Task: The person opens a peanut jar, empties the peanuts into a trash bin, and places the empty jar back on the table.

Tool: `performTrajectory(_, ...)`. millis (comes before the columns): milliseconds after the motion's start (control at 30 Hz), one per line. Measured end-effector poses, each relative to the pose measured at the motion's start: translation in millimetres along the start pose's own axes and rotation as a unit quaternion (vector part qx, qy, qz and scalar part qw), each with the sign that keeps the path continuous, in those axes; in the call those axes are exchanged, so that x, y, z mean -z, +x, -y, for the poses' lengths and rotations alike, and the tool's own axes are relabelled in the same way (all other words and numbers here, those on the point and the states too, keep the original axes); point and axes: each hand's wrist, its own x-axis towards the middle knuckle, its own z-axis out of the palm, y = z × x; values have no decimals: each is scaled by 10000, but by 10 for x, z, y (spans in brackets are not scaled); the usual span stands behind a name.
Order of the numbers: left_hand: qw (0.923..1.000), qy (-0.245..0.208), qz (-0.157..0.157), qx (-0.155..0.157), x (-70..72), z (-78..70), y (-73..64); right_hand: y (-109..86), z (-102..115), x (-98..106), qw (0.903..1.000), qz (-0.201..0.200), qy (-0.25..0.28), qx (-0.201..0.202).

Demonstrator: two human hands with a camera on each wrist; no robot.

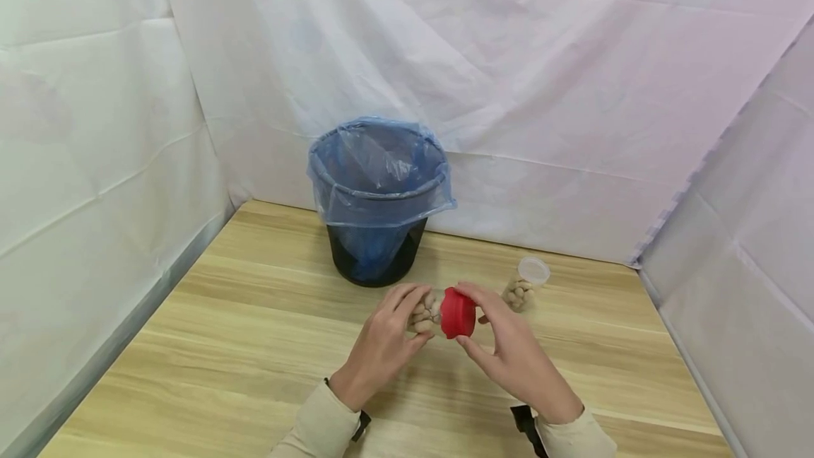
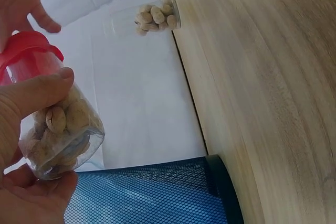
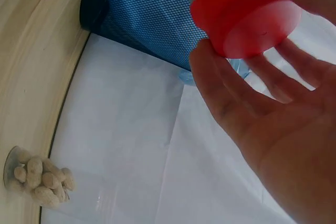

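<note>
A clear plastic jar [image 1: 425, 311] of nuts in their shells lies on its side in the air above the table, its red lid [image 1: 458, 313] pointing right. My left hand [image 1: 384, 338] grips the jar's body, thumb on the near side and fingers over the far side. With thumb and fingertips spread round its edge, my right hand [image 1: 511, 352] holds the red lid. The right wrist view shows the lid's flat top [image 3: 262, 27] facing the palm. Through the jar wall [image 2: 63, 124], the left wrist view shows one nut with a cracked shell.
Behind my right hand stands a second clear jar [image 1: 520, 292] with a whitish lid, partly filled with nuts. A black mesh bin [image 1: 369, 260] lined with a blue plastic bag [image 1: 381, 210] is at the back. White sheets [image 1: 540, 76] enclose the wooden table [image 1: 210, 316].
</note>
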Motion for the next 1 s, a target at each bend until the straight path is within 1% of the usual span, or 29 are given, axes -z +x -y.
performTrajectory(67, 10000, 8, -55, -10, -5, 8, 1, 3, -2, 4, 9996, -46, -101, 261)
performTrajectory(100, 10000, -4, -81, -12, -7, 12, 1, 4, -1, 7, 9994, -62, -127, 317)
performTrajectory(167, 9999, -31, -112, -33, -11, 18, 2, 2, 5, 9, 9995, -77, -138, 270)
performTrajectory(267, 9999, -95, -85, -12, -13, 18, 3, 8, 22, 18, 10000, -47, -61, -60)
performTrajectory(333, 9999, -146, -72, 6, -16, 18, 2, 11, 28, 27, 9988, 64, 155, -455)
performTrajectory(433, 9998, -184, -68, 21, -23, 14, -1, 21, 27, 38, 9938, 314, 487, -950)
performTrajectory(500, 9998, -192, -108, -15, -30, 14, -3, 29, 17, 35, 9891, 489, 733, -1177)
performTrajectory(533, 9998, -176, -107, -29, -33, 12, -2, 32, 13, 31, 9877, 561, 788, -1228)
performTrajectory(633, 9999, -124, -79, -71, -41, 14, -6, 36, -4, 28, 9867, 685, 891, -1174)
performTrajectory(700, 9999, -60, -70, -105, -45, 18, -9, 32, -14, 31, 9881, 699, 862, -1068)
performTrajectory(833, 9998, 27, -87, -151, -44, 23, -15, 21, -37, 40, 9954, 606, 538, -511)
performTrajectory(933, 9998, 72, -81, -155, -38, 25, -13, 12, -48, 53, 9983, 506, 274, -35)
performTrajectory(1000, 9998, 102, -51, -157, -35, 25, -6, 7, -54, 59, 9988, 441, 169, 90)
